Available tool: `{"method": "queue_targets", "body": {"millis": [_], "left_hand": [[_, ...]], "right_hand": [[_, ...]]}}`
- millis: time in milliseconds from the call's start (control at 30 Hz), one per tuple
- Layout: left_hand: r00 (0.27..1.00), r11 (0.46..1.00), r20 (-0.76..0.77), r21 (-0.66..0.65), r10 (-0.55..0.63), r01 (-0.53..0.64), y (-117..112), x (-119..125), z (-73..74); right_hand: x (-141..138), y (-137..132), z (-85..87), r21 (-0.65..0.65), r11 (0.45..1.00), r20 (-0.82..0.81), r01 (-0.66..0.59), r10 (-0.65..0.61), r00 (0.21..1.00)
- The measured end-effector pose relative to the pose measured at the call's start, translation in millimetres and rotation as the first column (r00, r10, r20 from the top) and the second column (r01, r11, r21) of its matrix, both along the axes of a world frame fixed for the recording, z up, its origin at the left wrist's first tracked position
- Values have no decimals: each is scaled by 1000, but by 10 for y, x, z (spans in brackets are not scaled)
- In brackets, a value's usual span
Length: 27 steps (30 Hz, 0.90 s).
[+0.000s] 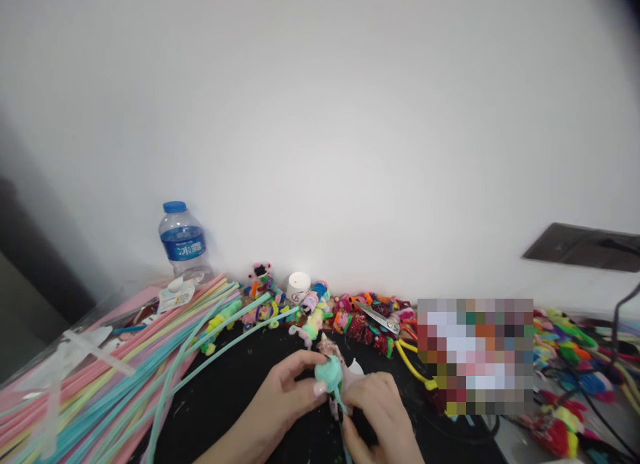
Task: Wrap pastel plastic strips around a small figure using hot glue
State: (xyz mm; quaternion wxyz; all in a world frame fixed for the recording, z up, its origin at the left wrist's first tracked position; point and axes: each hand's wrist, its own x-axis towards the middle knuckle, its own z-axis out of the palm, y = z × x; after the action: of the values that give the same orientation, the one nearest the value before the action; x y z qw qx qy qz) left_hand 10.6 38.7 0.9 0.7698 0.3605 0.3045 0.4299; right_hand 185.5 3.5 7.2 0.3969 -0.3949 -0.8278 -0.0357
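Between thumb and fingers of my left hand (pixel 280 403) is a mint-green pipe cleaner coil (pixel 328 373), round and compact. A thin mint tail (pixel 341 404) runs down from it, and my right hand (pixel 383 411) is closed with its fingertips pinching this strand. Both hands are close together over the black work surface (pixel 230 377). Just behind the coil lies a pinkish fuzzy piece (pixel 329 346), partly covered by my hands. A small white round thing (pixel 355 368) shows above my right knuckles; its kind is unclear.
Long pastel pipe cleaners (pixel 115 391) spread across the left side. A water bottle (pixel 183 244) stands against the wall. Colourful fuzzy figures (pixel 313 321), a white cup (pixel 299 285), scissors (pixel 383 321) and yellow-handled pliers (pixel 415 364) line the back. Black cables (pixel 590 397) run at right, beside a pixelated patch.
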Motion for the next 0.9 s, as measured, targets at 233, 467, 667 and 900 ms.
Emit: {"method": "queue_targets", "body": {"millis": [233, 467, 667, 900], "left_hand": [[998, 997, 53, -59, 44, -41, -9, -6, -8], [999, 998, 51, -68, 17, -14, -7, -7, -17], [1000, 998, 30, -56, -7, 8, -20, -12, 28], [999, 998, 35, -53, -36, 38, -24, -21, 56]], "right_hand": [[-36, -17, 37, 7, 999, -43, -54, 54, 998], [0, -23, 13, -28, 998, -83, -54, 52, 995], [32, -38, -37, -84, 996, -97, -26, 17, 995], [35, -47, -73, -152, 988, -129, 20, -40, 991]]}}
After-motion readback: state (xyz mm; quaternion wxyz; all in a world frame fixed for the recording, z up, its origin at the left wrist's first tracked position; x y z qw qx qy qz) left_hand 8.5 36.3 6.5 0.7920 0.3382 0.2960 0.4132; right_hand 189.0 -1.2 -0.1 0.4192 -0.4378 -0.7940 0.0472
